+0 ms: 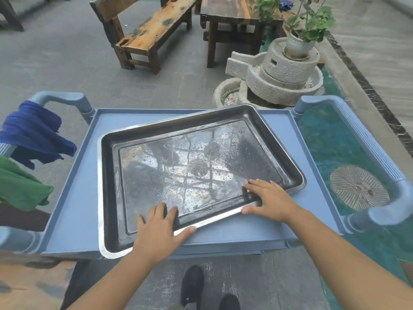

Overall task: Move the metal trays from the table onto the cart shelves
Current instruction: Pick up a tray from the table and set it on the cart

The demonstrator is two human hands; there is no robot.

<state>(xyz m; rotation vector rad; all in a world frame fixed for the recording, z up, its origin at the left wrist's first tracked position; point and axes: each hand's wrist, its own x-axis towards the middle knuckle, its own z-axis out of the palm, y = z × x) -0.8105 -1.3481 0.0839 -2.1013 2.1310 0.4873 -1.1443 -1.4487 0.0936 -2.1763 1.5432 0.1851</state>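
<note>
While the metal tray (196, 173) lies askew on the top shelf of the blue cart (73, 198), its near left corner juts past the shelf's front edge, so both hands rest on its near rim, probably to turn and push it square. Left hand (157, 229) lies flat and open, fingers over the rim onto the tray floor and thumb along the outer lip, while the right hand (269, 199) is likewise spread, fingers inside and thumb pressed to the rim; neither has closed around it. Blue and green cloths (31, 135) hang from the cart's left handle, clear of the tray.
</note>
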